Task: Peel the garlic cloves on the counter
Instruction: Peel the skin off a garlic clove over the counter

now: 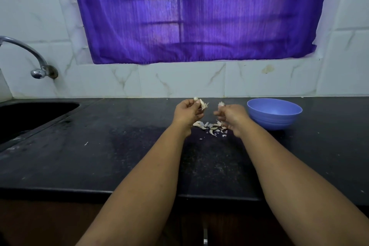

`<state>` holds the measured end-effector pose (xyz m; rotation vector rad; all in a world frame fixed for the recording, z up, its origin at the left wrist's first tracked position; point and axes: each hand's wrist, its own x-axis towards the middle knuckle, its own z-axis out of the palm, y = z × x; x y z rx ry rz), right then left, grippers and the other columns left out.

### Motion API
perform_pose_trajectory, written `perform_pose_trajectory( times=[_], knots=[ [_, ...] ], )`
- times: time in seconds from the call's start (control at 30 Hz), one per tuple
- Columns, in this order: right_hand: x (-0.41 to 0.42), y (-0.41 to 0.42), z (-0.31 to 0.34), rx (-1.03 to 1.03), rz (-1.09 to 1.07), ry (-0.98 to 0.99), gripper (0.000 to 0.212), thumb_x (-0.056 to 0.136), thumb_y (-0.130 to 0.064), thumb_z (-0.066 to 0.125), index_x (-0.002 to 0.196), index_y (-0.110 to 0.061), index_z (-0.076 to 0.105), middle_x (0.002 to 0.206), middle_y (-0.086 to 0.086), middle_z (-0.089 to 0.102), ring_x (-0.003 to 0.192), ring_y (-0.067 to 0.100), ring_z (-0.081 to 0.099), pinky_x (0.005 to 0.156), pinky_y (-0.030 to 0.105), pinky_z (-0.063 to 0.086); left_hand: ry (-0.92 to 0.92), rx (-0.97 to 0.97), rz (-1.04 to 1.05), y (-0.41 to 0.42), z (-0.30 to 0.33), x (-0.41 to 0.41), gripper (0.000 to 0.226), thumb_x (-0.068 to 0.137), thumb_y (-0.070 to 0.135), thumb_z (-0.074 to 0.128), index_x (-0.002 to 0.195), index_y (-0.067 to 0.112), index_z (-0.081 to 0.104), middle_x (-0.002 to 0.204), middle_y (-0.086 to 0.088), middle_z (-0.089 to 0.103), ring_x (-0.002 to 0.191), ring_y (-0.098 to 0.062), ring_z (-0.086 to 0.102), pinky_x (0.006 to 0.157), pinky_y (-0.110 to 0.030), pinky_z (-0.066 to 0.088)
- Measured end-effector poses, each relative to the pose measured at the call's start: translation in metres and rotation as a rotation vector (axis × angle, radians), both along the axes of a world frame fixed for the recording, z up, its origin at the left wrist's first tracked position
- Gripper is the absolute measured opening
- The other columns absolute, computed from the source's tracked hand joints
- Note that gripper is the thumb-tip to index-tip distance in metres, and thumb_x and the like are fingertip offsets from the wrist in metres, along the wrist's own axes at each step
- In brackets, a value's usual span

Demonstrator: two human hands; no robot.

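Above the black counter, my left hand pinches a small white garlic clove, with a flap of papery skin hanging off it. A short gap to the right, my right hand pinches another torn piece of garlic skin. Under and between both hands lies a small heap of garlic cloves and peel scraps on the counter.
A blue plastic bowl stands on the counter just right of my right hand. A dark sink is set into the counter at the left, a metal tap above it. Tiled wall and a purple curtain rise behind.
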<state>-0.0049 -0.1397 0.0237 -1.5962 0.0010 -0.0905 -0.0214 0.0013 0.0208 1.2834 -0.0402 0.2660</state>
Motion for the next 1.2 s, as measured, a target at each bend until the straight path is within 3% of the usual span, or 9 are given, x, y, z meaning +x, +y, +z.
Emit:
perform_pose_trajectory(
  times=[0.13,0.27,0.37,0.43,0.57,0.73,0.8,1.0,1.2],
  knots=[
    [0.015,-0.01,-0.007,-0.748,-0.175,-0.121,0.026,0.086,-0.036,0.07,0.101,-0.015,0.074,0.101,-0.002,0.069,0.096,0.02,0.064,0.079,0.025,0.049,0.008,0.376,0.177,0.002,-0.008,0.008,0.02,0.096,0.017,0.059,0.076,0.017,0.056,0.078,-0.004,0.063,0.081,-0.022,0.066,0.078,-0.038,0.058],
    [0.021,-0.015,-0.007,-0.94,-0.199,-0.01,0.05,0.08,-0.054,0.067,0.114,-0.018,0.07,0.12,0.0,0.067,0.109,0.022,0.062,0.077,0.025,0.045,0.044,0.493,0.197,0.005,-0.012,0.011,0.022,0.094,0.014,0.058,0.073,0.018,0.056,0.084,-0.009,0.067,0.09,-0.03,0.069,0.086,-0.048,0.056],
    [0.007,-0.016,0.001,-0.63,-0.267,-0.115,0.024,0.075,-0.036,0.081,0.084,-0.015,0.074,0.093,0.003,0.072,0.09,0.018,0.066,0.078,0.029,0.052,0.028,0.522,0.175,0.002,-0.011,0.009,0.023,0.094,0.01,0.057,0.073,0.019,0.057,0.087,-0.01,0.068,0.09,-0.029,0.069,0.087,-0.046,0.056],
    [-0.006,-0.01,0.003,-0.38,-0.135,-0.21,0.019,0.071,-0.024,0.086,0.075,-0.015,0.069,0.083,0.004,0.072,0.077,0.016,0.065,0.074,0.031,0.054,0.0,0.493,0.152,0.0,-0.01,0.007,0.022,0.094,0.006,0.056,0.076,0.018,0.058,0.087,-0.009,0.067,0.086,-0.024,0.068,0.087,-0.041,0.057],
    [-0.013,0.008,-0.002,-0.25,0.095,-0.234,0.026,0.074,-0.008,0.082,0.096,-0.005,0.069,0.083,0.006,0.071,0.076,0.012,0.066,0.072,0.019,0.055,-0.044,0.48,0.109,-0.001,-0.009,0.005,0.018,0.093,0.002,0.057,0.08,0.014,0.061,0.085,-0.01,0.067,0.079,-0.019,0.066,0.079,-0.032,0.058],
    [-0.015,0.006,0.001,-0.055,0.091,-0.193,0.017,0.079,0.004,0.073,0.092,-0.003,0.065,0.072,0.001,0.067,0.06,0.004,0.064,0.056,0.011,0.051,-0.053,0.27,0.006,-0.002,-0.008,0.005,0.002,0.092,0.003,0.061,0.092,0.001,0.062,0.09,-0.011,0.067,0.083,-0.018,0.068,0.073,-0.02,0.057],
    [-0.013,0.004,0.001,0.03,0.107,-0.185,0.013,0.083,0.004,0.069,0.091,-0.006,0.066,0.07,-0.002,0.068,0.061,0.003,0.064,0.052,0.011,0.047,-0.056,0.228,-0.057,-0.003,-0.008,0.003,0.015,0.088,0.007,0.068,0.1,-0.002,0.063,0.089,-0.01,0.067,0.08,-0.012,0.066,0.07,-0.017,0.055],
    [-0.01,0.003,0.003,0.235,0.225,-0.073,0.016,0.088,0.001,0.063,0.097,-0.011,0.069,0.077,-0.004,0.072,0.08,0.006,0.064,0.079,0.017,0.049,-0.047,0.135,-0.11,-0.001,-0.005,-0.002,0.013,0.079,0.002,0.076,0.089,0.0,0.068,0.086,-0.013,0.069,0.079,-0.017,0.066,0.081,-0.024,0.057],
    [-0.009,-0.002,0.007,0.288,0.242,-0.006,0.022,0.091,0.001,0.059,0.111,-0.002,0.066,0.076,-0.003,0.072,0.071,0.004,0.062,0.068,0.015,0.051,-0.031,0.011,-0.197,0.001,0.0,-0.007,0.005,0.085,-0.006,0.065,0.083,-0.002,0.067,0.072,-0.006,0.073,0.069,-0.014,0.071,0.069,-0.02,0.057]
  ],
)
